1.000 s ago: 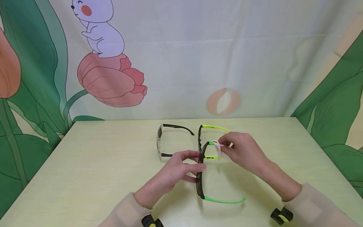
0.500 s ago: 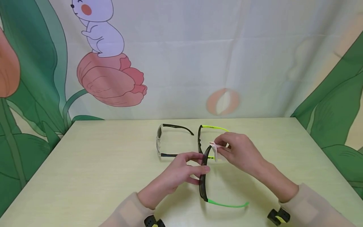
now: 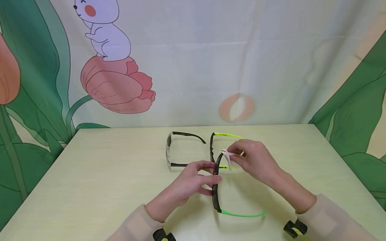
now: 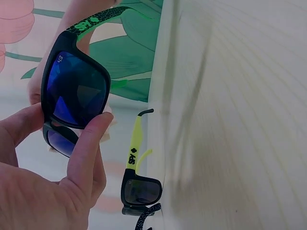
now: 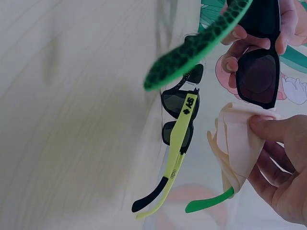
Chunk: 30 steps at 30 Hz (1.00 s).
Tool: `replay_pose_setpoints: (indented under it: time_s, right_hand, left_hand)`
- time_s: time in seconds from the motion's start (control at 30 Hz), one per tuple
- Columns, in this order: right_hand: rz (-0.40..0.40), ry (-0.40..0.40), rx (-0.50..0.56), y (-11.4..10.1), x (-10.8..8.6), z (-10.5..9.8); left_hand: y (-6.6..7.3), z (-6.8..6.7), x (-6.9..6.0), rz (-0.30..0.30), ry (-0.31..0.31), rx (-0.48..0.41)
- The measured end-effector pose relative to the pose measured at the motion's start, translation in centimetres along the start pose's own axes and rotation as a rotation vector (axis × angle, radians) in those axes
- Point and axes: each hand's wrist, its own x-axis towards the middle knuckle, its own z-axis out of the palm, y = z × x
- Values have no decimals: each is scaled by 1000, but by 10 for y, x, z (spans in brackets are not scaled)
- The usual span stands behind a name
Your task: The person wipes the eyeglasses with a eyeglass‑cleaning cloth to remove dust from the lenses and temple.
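Note:
My left hand [image 3: 188, 184] grips a pair of black sunglasses [image 3: 215, 197] by the front near the bridge, thumb on one side and fingers on the other. The pair has green temples and is held above the table; its lenses look blue in the left wrist view. A pale cloth [image 5: 237, 139] is pinched by my right hand [image 3: 256, 159] around the far temple, at the hinge end. Only the green tip of that temple sticks out below the cloth in the right wrist view. The near green temple [image 5: 196, 50] is uncovered and extends toward the right.
Behind the held pair, black sunglasses with yellow temples [image 4: 141, 191] stand on the pale table [image 3: 105, 180]. To their left is a clear-framed pair [image 3: 169, 147] with dark temples. A printed curtain [image 3: 193, 67] hangs behind the table's back edge.
The cloth and my right hand have shifted left along the far temple to the hinge end. The held sunglasses have moved slightly right and turned a little. The other two pairs stay put.

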Motion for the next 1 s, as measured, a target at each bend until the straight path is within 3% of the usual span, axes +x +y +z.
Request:
replay_pose_setpoints:
  time_s: [0.47, 1.0]
  right_hand:
    - [45, -19, -29, 6, -2, -8]
    - [105, -8, -26, 31, -11, -12]
  left_hand:
    - [5, -5, -1, 6, 39, 11]
    - [6, -18, 0, 23, 90, -28]
